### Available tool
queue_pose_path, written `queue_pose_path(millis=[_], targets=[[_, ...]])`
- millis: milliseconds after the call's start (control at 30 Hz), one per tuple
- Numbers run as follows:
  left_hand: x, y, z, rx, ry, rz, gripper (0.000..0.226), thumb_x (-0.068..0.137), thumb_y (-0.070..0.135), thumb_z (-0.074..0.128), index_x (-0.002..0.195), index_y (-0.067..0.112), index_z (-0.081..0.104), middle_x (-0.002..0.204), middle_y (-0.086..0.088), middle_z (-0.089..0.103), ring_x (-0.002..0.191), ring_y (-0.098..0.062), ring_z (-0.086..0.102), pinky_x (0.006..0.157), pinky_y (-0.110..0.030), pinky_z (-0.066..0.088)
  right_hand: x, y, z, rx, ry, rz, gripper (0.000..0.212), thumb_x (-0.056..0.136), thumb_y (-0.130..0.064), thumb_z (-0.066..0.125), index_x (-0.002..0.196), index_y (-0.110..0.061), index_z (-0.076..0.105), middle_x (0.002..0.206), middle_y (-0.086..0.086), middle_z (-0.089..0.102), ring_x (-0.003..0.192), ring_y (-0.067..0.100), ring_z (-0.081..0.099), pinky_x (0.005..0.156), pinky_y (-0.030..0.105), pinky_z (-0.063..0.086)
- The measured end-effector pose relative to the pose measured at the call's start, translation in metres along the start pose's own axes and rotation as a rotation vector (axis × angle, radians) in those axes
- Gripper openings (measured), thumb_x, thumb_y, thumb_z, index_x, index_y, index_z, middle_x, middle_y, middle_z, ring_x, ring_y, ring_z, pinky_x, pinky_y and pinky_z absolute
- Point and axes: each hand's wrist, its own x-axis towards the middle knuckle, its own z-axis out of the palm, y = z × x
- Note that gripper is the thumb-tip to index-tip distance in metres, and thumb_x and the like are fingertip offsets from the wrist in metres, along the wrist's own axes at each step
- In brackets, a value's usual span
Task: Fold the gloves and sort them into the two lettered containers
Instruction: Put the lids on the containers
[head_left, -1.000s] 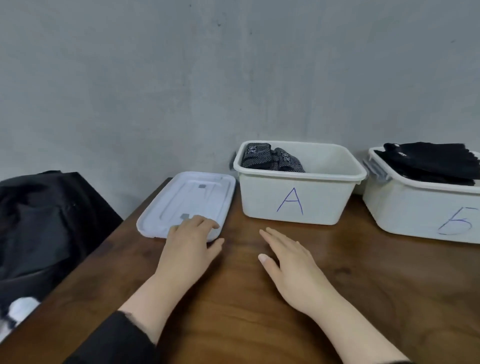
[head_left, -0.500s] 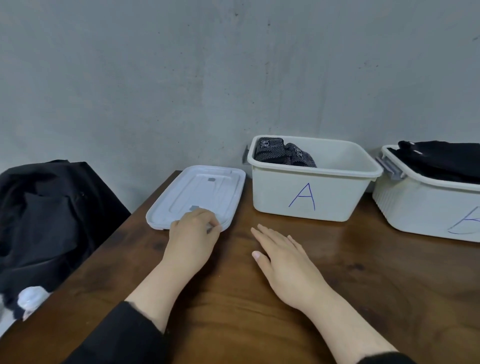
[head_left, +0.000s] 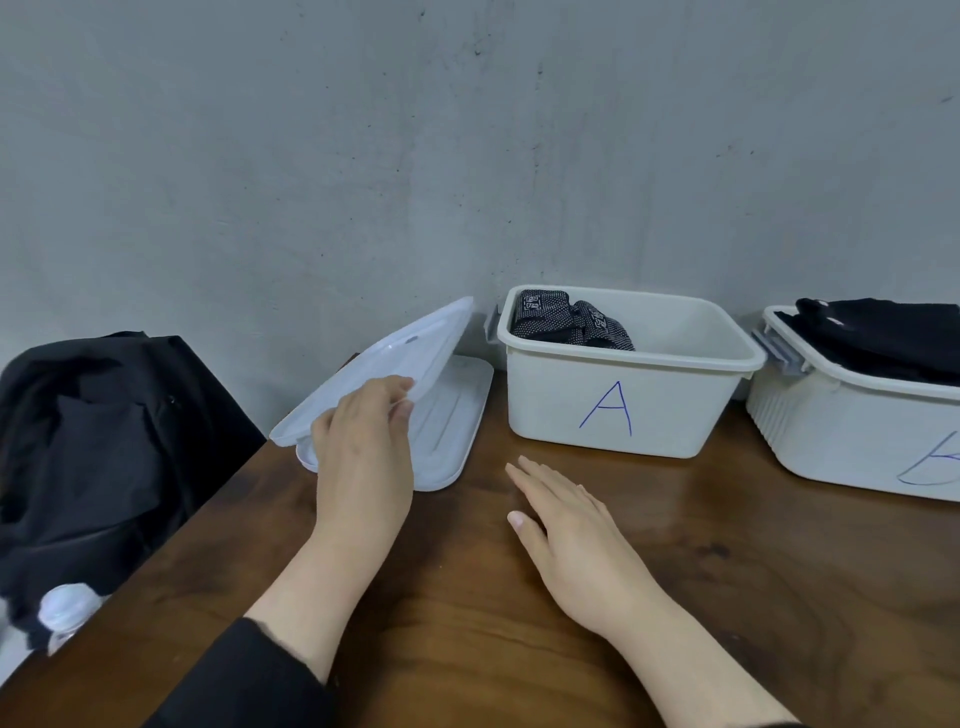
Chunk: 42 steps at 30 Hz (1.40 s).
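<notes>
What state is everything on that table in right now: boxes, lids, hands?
Container A: open, dotted gloves inside at its left.
Second container: open, piled with black gloves.
Upper lid: tilted, near edge lifted.
Lower lid: flat on the table.
Left hand: grips the upper lid.
Right hand: flat on the table, holds nothing.

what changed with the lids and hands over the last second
The left hand, which rested on the stacked lids, now pinches the top lid and has tilted its near right edge up off the bottom lid, which lies flat on the table. The right hand stayed flat on the table; container A and container B are unchanged.
</notes>
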Motion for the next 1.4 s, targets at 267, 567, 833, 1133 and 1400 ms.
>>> queue_pose_path(millis=[267, 567, 833, 1133, 1400], targets=[[0.010, 0.042, -0.037, -0.329, 0.202, 0.173, 0.018, 0.104, 0.020, 0.042, 0.108, 0.037, 0.046, 0.119, 0.024, 0.058, 0.104, 0.005, 0.056, 0.085, -0.007, 0.040, 0.006, -0.010, -0.039, 0.424, 0.419, -0.038, 0.046, 0.103, -0.035, 0.050, 0.149, -0.032, 0.044, 0.151, -0.023, 0.041, 0.141, -0.012, 0.029, 0.120, 0.020, 0.024], [0.054, 0.105, -0.039, -0.895, -0.039, 0.103, 0.014, 0.102, 0.031, 0.042, 0.094, 0.034, 0.053, 0.092, 0.011, 0.059, 0.085, -0.008, 0.053, 0.079, -0.028, 0.045, 0.045, 0.029, -0.181, 0.525, 0.646, 0.126, 0.077, 0.102, -0.042, 0.054, 0.161, -0.027, 0.009, 0.165, -0.015, 0.020, 0.149, 0.003, 0.024, 0.121, 0.032, 0.025], [0.111, 0.132, -0.004, -1.201, -0.233, -0.180, 0.017, 0.103, 0.017, 0.048, 0.105, 0.012, 0.064, 0.098, -0.002, 0.071, 0.092, -0.018, 0.064, 0.081, -0.033, 0.049, 0.033, 0.078, -0.238, 0.568, 0.803, 0.345, 0.032, 0.099, -0.050, 0.056, 0.122, -0.029, 0.056, 0.109, -0.003, 0.066, 0.087, 0.018, 0.066, 0.074, 0.038, 0.056], [0.119, 0.104, 0.052, -0.589, -0.439, -0.236, 0.024, 0.088, 0.026, 0.057, 0.102, 0.011, 0.069, 0.095, -0.012, 0.071, 0.076, -0.029, 0.064, 0.066, -0.042, 0.054, 0.046, 0.100, -0.224, 0.616, 0.529, 0.531, 0.023, 0.101, -0.029, 0.058, 0.105, -0.009, 0.069, 0.089, 0.009, 0.064, 0.063, 0.019, 0.057, 0.056, 0.027, 0.050], [0.155, 0.102, 0.084, -0.199, -0.554, -0.187, 0.016, 0.087, 0.019, 0.053, 0.074, 0.013, 0.045, 0.071, -0.007, 0.037, 0.065, -0.022, 0.036, 0.060, -0.033, 0.030, 0.058, 0.114, -0.215, 0.198, 0.365, 0.630, 0.025, 0.096, -0.017, 0.053, 0.071, -0.010, 0.051, 0.056, 0.005, 0.051, 0.045, 0.017, 0.052, 0.051, 0.027, 0.036]])
